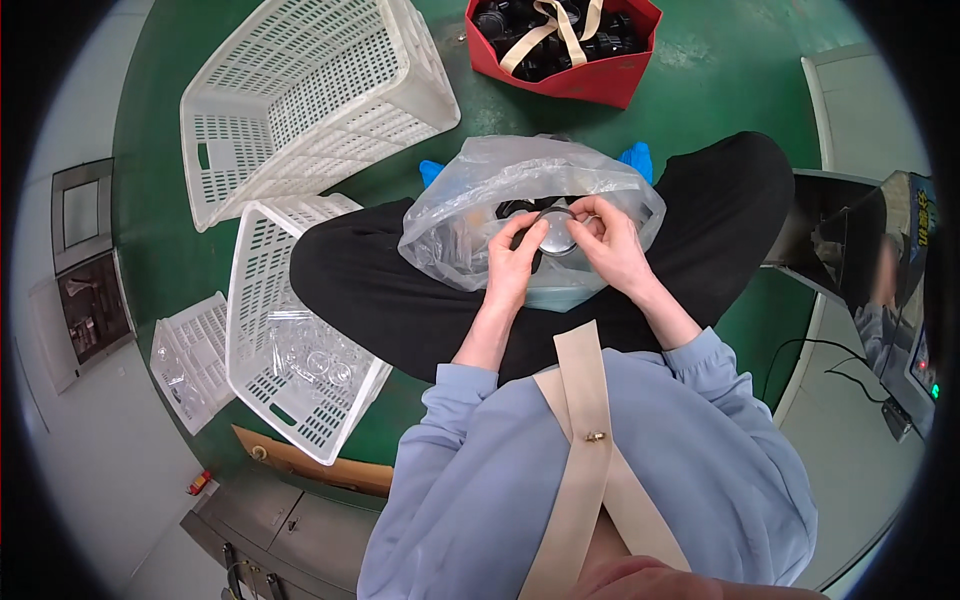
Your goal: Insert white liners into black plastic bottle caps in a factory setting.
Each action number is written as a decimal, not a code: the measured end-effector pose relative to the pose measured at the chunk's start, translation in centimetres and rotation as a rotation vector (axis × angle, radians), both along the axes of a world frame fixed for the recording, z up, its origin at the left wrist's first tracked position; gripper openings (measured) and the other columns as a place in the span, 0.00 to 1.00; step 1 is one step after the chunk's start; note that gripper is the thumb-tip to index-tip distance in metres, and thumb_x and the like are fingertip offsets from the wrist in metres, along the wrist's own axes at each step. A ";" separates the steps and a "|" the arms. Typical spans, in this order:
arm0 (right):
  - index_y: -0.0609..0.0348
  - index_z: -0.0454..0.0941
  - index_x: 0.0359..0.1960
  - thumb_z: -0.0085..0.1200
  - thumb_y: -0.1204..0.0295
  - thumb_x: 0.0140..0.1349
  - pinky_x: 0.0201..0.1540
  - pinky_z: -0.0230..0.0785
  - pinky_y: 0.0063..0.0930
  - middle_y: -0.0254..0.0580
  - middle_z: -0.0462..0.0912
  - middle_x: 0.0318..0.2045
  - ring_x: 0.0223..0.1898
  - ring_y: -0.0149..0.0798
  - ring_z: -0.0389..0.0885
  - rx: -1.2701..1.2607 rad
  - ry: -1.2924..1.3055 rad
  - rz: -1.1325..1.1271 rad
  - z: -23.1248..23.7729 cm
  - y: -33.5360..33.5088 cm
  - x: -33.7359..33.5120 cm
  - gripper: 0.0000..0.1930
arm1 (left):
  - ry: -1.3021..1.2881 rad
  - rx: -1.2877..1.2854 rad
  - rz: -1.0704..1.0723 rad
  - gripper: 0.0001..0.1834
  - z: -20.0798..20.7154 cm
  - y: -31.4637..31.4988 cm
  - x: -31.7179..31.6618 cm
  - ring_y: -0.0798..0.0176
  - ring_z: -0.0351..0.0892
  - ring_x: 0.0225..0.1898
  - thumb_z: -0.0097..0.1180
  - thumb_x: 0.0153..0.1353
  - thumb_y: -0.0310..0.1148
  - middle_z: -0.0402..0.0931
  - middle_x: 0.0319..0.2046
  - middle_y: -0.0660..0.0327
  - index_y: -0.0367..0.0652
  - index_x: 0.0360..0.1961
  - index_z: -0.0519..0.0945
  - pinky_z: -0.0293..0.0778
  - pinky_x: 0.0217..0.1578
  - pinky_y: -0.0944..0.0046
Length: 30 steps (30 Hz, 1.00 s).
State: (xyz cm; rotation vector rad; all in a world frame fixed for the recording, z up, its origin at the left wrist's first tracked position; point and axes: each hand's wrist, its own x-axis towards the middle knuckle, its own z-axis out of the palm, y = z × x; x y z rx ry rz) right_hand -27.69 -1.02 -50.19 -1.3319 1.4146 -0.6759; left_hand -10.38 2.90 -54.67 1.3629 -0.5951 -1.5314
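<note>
Between my two hands is a round silvery disc with a dark rim (558,236); its exact kind I cannot make out. My left hand (513,258) pinches its left edge with thumb and fingers. On the opposite edge, the fingers and thumb of my right hand (612,245) are closed. Both hands are over the mouth of a clear plastic bag (455,225), which rests across my lap. Dark pieces show inside the bag just behind the disc, partly hidden by it and by my fingers.
A large white crate (300,110) stands at the far left. Nearer, another white crate (262,385) holds clear plastic pieces (315,355). Ahead is a red bag (590,85) filled with black parts. At right, a machine with a screen (905,270) trails black cables.
</note>
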 end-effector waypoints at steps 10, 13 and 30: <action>0.67 0.80 0.51 0.60 0.72 0.63 0.35 0.72 0.21 0.35 0.83 0.36 0.29 0.21 0.78 0.213 -0.215 -0.010 -1.6 0.5 -0.7 0.16 | -0.120 0.074 -0.068 0.16 0.4 0.0 -0.2 0.72 0.77 0.41 0.64 0.67 0.38 0.83 0.38 0.64 0.34 0.45 0.84 0.71 0.46 0.70; 0.67 0.80 0.51 0.59 0.72 0.63 0.35 0.72 0.21 0.34 0.83 0.36 0.29 0.21 0.78 0.239 -0.226 -0.006 -1.6 0.7 -0.6 0.16 | -0.090 0.074 -0.067 0.15 0.0 0.2 -0.4 0.72 0.77 0.40 0.63 0.67 0.37 0.83 0.36 0.64 0.34 0.43 0.84 0.71 0.45 0.69; 0.68 0.81 0.42 0.61 0.71 0.62 0.36 0.75 0.34 0.48 0.86 0.32 0.28 0.38 0.83 -0.040 0.170 0.006 -3.0 1.0 -0.2 0.12 | -0.225 0.199 -0.169 0.14 -1.3 0.8 -1.5 0.71 0.78 0.33 0.64 0.63 0.36 0.85 0.30 0.61 0.33 0.39 0.85 0.74 0.37 0.66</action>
